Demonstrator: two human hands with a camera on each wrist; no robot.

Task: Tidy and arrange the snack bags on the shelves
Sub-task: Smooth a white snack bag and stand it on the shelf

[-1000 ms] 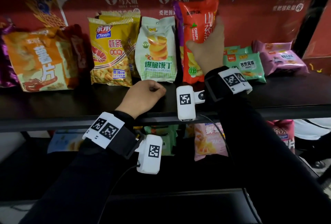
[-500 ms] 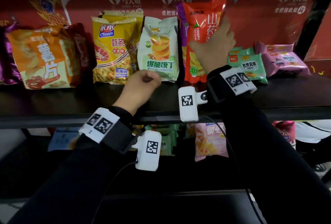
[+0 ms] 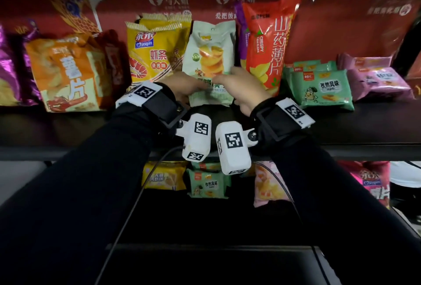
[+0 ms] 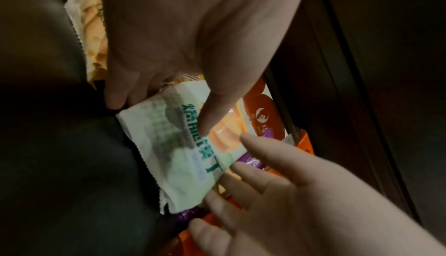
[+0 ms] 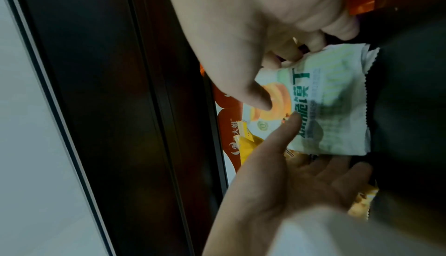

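Observation:
A pale green snack bag [image 3: 210, 57] stands upright in the middle of the upper shelf [image 3: 68, 130]. My left hand [image 3: 184, 89] holds its lower left corner, and my right hand [image 3: 241, 86] holds its lower right corner. In the left wrist view the left thumb [image 4: 210, 111] lies on the bag's front [image 4: 173, 157], with the fingers behind its edge. In the right wrist view the right thumb [image 5: 255, 96] lies over the front of the bag [image 5: 337, 107], and the curled fingers touch its side. A tall red-orange bag [image 3: 268, 41] stands free just to the right.
Left of the pale bag stand yellow bags [image 3: 150, 54], an orange bag [image 3: 66, 73] and purple ones [image 3: 9, 68]. Green flat packs [image 3: 323, 89] and pink packs [image 3: 376, 79] lie at the right. A red board backs the shelf. More packs [image 3: 207, 184] sit on the lower shelf.
My right hand let go of the red-orange bag and came down and left to the pale green bag. My left hand rose from the shelf, opened from a fist and took the bag's other corner.

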